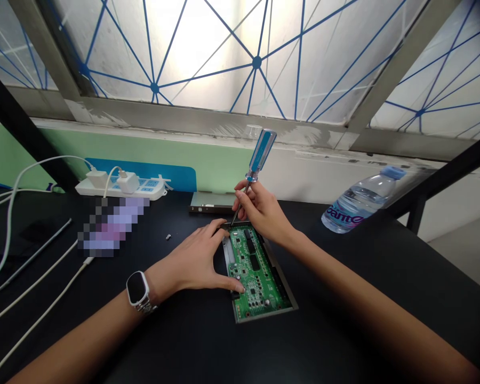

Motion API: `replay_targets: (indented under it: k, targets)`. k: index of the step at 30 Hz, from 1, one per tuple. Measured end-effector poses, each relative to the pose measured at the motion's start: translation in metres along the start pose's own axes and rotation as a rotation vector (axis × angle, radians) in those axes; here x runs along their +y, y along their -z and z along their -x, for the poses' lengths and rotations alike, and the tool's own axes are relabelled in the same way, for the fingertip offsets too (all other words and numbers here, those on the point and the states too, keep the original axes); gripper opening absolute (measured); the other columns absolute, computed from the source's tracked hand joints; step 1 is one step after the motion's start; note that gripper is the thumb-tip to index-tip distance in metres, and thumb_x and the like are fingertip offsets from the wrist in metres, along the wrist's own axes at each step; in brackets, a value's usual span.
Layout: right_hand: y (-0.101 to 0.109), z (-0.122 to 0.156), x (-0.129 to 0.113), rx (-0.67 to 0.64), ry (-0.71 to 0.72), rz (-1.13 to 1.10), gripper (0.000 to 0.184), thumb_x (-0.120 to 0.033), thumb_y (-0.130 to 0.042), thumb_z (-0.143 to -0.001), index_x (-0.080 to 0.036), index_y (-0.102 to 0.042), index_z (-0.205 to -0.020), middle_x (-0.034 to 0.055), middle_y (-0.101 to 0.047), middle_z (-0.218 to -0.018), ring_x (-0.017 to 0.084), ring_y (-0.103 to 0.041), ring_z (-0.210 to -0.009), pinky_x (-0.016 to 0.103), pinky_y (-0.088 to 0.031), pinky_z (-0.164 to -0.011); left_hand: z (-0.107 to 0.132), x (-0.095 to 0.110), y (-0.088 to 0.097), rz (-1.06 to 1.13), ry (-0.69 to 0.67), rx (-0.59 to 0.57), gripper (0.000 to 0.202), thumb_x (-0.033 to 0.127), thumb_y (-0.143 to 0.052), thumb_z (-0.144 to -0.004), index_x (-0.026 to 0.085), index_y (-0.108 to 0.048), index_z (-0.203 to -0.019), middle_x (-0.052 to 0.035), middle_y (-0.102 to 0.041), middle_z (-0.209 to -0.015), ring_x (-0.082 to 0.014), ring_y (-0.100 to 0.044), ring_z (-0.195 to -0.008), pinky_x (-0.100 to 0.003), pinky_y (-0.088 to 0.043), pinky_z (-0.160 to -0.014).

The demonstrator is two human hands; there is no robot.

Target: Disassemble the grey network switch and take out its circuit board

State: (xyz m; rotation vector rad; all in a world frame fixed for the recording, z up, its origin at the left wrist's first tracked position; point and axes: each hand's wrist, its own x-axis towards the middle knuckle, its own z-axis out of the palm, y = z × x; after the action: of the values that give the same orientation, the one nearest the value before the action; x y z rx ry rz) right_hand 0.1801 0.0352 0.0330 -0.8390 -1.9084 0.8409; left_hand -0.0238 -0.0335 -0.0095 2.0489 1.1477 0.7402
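Observation:
A green circuit board [253, 272] sits in a shallow metal tray [290, 306] on the black table. My left hand [194, 261] spans the left side of the board, thumb pressed on its surface and fingers at the far left corner, holding it. Pinched in my right hand [262, 210] is a screwdriver [260, 154] with a clear and blue handle. It leans to the right, and its tip points down at the board's far left corner. Whether the tip sits in a screw is too small to tell.
Behind the board lies a flat metal cover [212, 202]. Small screws [168, 237] lie to the left. A white power strip [144, 186] with plugs, a blurred-out object [114, 226] and white cables [36, 282] occupy the left. A water bottle [360, 200] tilts at the right.

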Motion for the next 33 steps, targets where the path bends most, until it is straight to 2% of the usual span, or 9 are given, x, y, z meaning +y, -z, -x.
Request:
replay_targets:
  k: [4, 8, 11, 13, 17, 20, 25, 29, 33]
  targets:
    - [-0.001, 0.001, -0.002, -0.008, 0.009, 0.018, 0.018, -0.04, -0.05, -0.105, -0.023, -0.053, -0.109, -0.0004, -0.067, -0.079, 0.013, -0.062, -0.059, 0.03, -0.053, -0.061, 0.0, 0.002, 0.0, 0.051, -0.002, 0.018, 0.076, 0.06, -0.093, -0.053, 0.024, -0.07, -0.115, -0.0138, -0.046, -0.157, -0.0512, -0.044, -0.137, -0.056, -0.03, -0.116]
    - [-0.003, 0.003, -0.003, -0.009, 0.031, 0.041, 0.019, -0.04, -0.052, -0.104, -0.022, -0.056, -0.106, -0.0003, -0.067, -0.078, 0.013, -0.063, -0.06, 0.031, -0.053, -0.062, -0.005, 0.003, 0.001, 0.03, 0.006, 0.05, 0.047, 0.053, -0.083, -0.075, 0.025, -0.071, -0.111, -0.0125, -0.06, -0.139, -0.0419, -0.056, -0.119, -0.051, -0.037, -0.107]
    - [-0.005, 0.002, -0.003, -0.004, 0.032, 0.041, 0.02, -0.042, -0.055, -0.102, -0.022, -0.058, -0.103, -0.0002, -0.067, -0.076, 0.014, -0.064, -0.062, 0.031, -0.054, -0.064, -0.012, 0.001, -0.002, 0.079, -0.007, 0.151, 0.025, 0.042, -0.071, -0.09, 0.024, -0.07, -0.106, -0.01, -0.067, -0.114, -0.031, -0.061, -0.098, -0.041, -0.043, -0.093]
    - [-0.006, 0.001, -0.003, -0.001, 0.033, 0.044, 0.021, -0.043, -0.057, -0.101, -0.022, -0.059, -0.099, -0.0003, -0.066, -0.075, 0.015, -0.065, -0.063, 0.031, -0.054, -0.065, -0.019, -0.001, -0.004, 0.178, -0.022, 0.243, 0.018, 0.034, -0.072, -0.09, 0.023, -0.07, -0.104, -0.0087, -0.068, -0.105, -0.0278, -0.061, -0.094, -0.037, -0.045, -0.088]
    - [-0.008, -0.001, -0.002, 0.008, 0.031, 0.063, 0.023, -0.043, -0.059, -0.1, -0.022, -0.061, -0.091, 0.0001, -0.067, -0.073, 0.015, -0.064, -0.061, 0.031, -0.053, -0.063, -0.033, 0.0, -0.01, 0.343, -0.038, 0.379, 0.021, 0.024, -0.079, -0.082, 0.023, -0.071, -0.102, -0.008, -0.069, -0.106, -0.027, -0.063, -0.103, -0.035, -0.047, -0.091]
    - [-0.008, -0.002, -0.001, 0.013, 0.016, 0.073, 0.027, -0.044, -0.06, -0.099, -0.022, -0.061, -0.084, 0.0005, -0.066, -0.07, 0.016, -0.063, -0.062, 0.031, -0.052, -0.062, -0.047, -0.001, -0.013, 0.31, -0.06, 0.42, 0.012, 0.023, -0.075, -0.085, 0.021, -0.068, -0.095, -0.0061, -0.072, -0.097, -0.0234, -0.067, -0.095, -0.034, -0.05, -0.088]
    - [-0.009, -0.003, 0.001, 0.046, 0.011, 0.087, 0.031, -0.043, -0.063, -0.097, -0.02, -0.063, -0.076, 0.0017, -0.067, -0.07, 0.017, -0.063, -0.065, 0.032, -0.052, -0.063, -0.059, -0.005, -0.018, 0.285, -0.063, 0.448, 0.012, 0.026, -0.075, -0.085, 0.018, -0.066, -0.081, -0.0041, -0.071, -0.082, -0.0207, -0.067, -0.081, -0.032, -0.051, -0.079]
    - [-0.007, -0.003, 0.001, 0.031, -0.003, 0.105, 0.029, -0.043, -0.063, -0.097, -0.019, -0.07, -0.082, 0.003, -0.071, -0.075, 0.018, -0.065, -0.071, 0.033, -0.053, -0.067, -0.056, -0.004, -0.018, 0.291, -0.042, 0.454, 0.014, 0.031, -0.076, -0.086, 0.018, -0.071, -0.083, -0.0058, -0.074, -0.085, -0.0224, -0.068, -0.082, -0.033, -0.051, -0.079]
    - [-0.003, -0.004, 0.0, -0.052, -0.049, 0.094, 0.029, -0.044, -0.061, -0.098, -0.019, -0.073, -0.089, 0.0044, -0.074, -0.081, 0.02, -0.068, -0.075, 0.035, -0.055, -0.072, -0.052, -0.001, -0.017, 0.301, -0.052, 0.419, 0.016, 0.034, -0.074, -0.089, 0.018, -0.077, -0.09, -0.0082, -0.077, -0.093, -0.0257, -0.07, -0.089, -0.035, -0.052, -0.082]
